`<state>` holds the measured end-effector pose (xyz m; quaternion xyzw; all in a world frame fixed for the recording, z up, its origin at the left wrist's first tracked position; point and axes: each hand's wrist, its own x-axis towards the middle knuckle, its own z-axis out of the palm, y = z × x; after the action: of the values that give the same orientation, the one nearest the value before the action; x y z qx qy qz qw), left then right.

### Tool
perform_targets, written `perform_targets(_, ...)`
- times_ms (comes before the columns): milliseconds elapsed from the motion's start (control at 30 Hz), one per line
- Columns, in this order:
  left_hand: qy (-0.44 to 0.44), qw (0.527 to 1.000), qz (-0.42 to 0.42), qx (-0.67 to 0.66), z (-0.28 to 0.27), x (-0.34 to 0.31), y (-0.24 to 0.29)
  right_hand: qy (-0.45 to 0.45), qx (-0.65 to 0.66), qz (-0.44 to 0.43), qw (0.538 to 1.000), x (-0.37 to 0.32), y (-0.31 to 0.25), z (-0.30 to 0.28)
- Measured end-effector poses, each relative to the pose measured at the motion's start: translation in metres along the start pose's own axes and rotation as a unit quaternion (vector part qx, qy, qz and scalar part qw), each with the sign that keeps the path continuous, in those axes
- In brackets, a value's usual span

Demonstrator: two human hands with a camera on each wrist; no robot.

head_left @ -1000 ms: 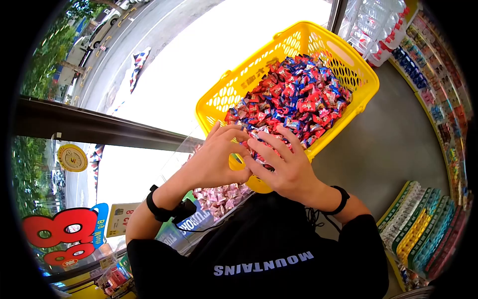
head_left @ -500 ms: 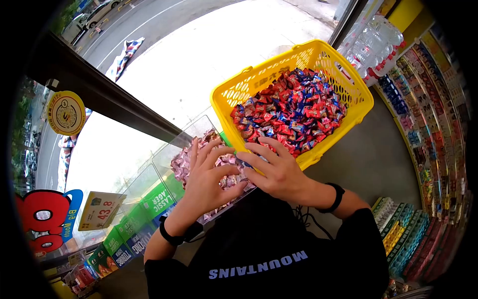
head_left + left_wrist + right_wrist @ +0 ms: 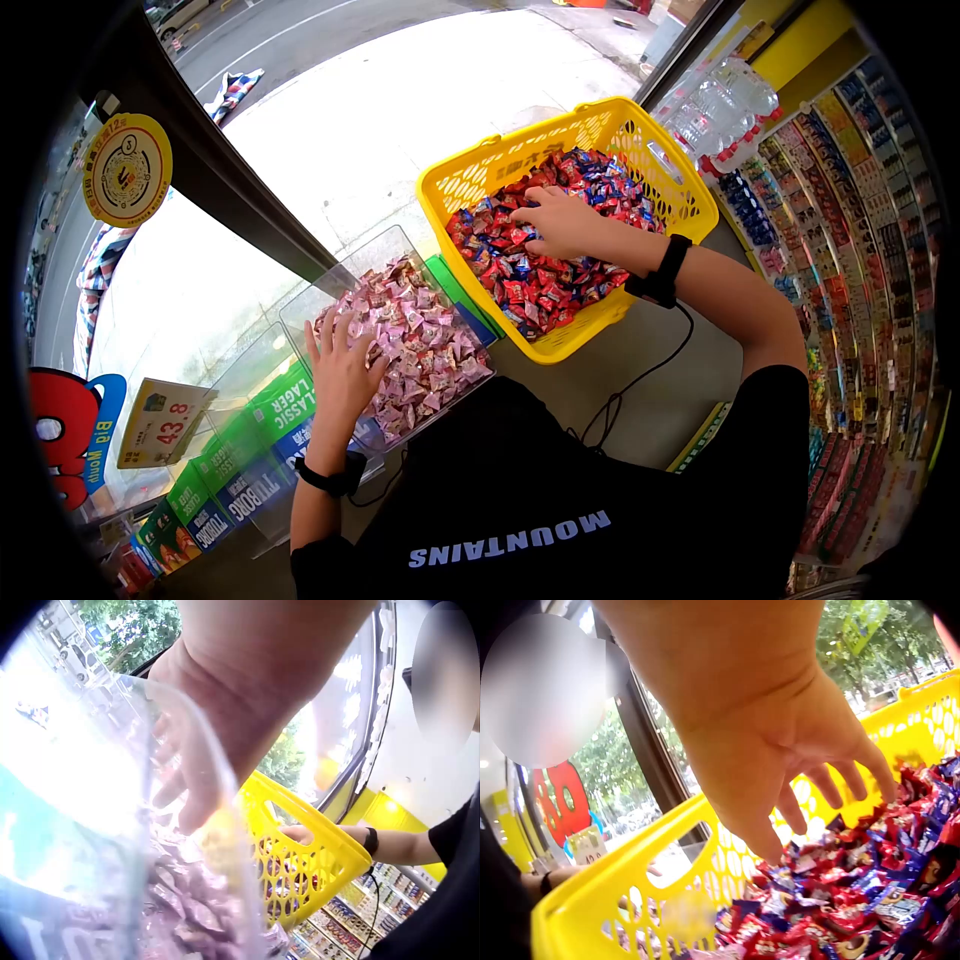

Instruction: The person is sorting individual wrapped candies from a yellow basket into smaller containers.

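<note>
In the head view, my right hand (image 3: 568, 226) reaches into the yellow basket (image 3: 560, 348), fingers spread and bent slightly down over the red and blue wrapped candies (image 3: 520, 292). The right wrist view has the fingertips right at the top of these candies (image 3: 840, 877), with nothing held. My left hand (image 3: 342, 378) is over the left side of a clear plastic bin (image 3: 392, 240) filled with pink wrapped candies (image 3: 425, 345). Its fingers are spread and loosely bent. Through the blurred bin wall, the left wrist view shows the fingertips close over the pink candies (image 3: 187, 892).
Green and blue beer cartons (image 3: 245, 460) stand under and beside the bin. A dark door frame (image 3: 230, 190) runs along the left, with a price card (image 3: 165, 425) nearby. Large water bottles (image 3: 715, 110) and stocked shelves (image 3: 850, 300) line the right. A cable (image 3: 640, 380) hangs from my right wrist.
My hands were close together before my chest; they have moved apart, the right into the yellow basket and the left over the pink candies. The view has shifted, showing more of the bin.
</note>
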<state>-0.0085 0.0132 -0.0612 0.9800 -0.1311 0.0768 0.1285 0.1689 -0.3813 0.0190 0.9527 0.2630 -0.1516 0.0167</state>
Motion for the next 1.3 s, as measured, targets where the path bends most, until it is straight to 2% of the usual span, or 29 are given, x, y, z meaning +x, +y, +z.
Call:
perform_targets(167,0.050,0.998,-0.011,0.030,0.015,-0.012,-0.019,-0.009,-0.062,0.062,0.996,0.043,-0.005,0.030)
perform_targets(333,0.093,0.995,-0.033,0.027,0.010,-0.014,-0.024,-0.006,-0.017,0.117,0.993,0.066,-0.008,0.036)
perform_targets(567,0.096,0.994,-0.053,0.007,0.013,-0.011,-0.022,0.014,-0.003,0.106,0.994,0.087,-0.003,0.063)
perform_targets(600,0.096,0.994,-0.055,0.006,0.013,-0.011,-0.022,0.045,0.017,0.115,0.992,0.084,-0.006,0.058)
perform_targets(700,0.097,0.994,-0.057,0.008,0.013,-0.011,-0.022,-0.014,0.086,0.102,0.991,0.096,0.016,0.060)
perform_targets(733,0.097,0.994,-0.058,0.011,0.013,-0.011,-0.022,0.024,0.058,0.104,0.993,0.090,0.011,0.050)
perform_targets(833,0.098,0.993,-0.063,0.011,0.013,-0.010,-0.021,-0.038,0.052,0.085,0.994,0.073,-0.001,0.001)
perform_targets(933,0.100,0.993,-0.066,0.005,0.013,-0.011,-0.021,0.032,0.039,0.030,0.998,0.057,0.008,-0.007)
perform_targets(1033,0.103,0.992,-0.068,0.000,0.013,-0.011,-0.022,-0.040,0.030,0.050,0.998,0.046,0.014,-0.013)
perform_targets(1133,0.106,0.992,-0.071,-0.002,0.013,-0.010,-0.021,0.007,-0.026,0.019,0.999,0.023,0.025,-0.005)
perform_targets(1233,0.106,0.992,-0.072,-0.002,0.014,-0.011,-0.021,-0.097,-0.050,0.052,0.993,0.004,0.021,-0.026)
perform_targets(1300,0.105,0.992,-0.071,0.000,0.014,-0.011,-0.021,-0.094,-0.016,0.054,0.994,-0.004,0.026,-0.024)
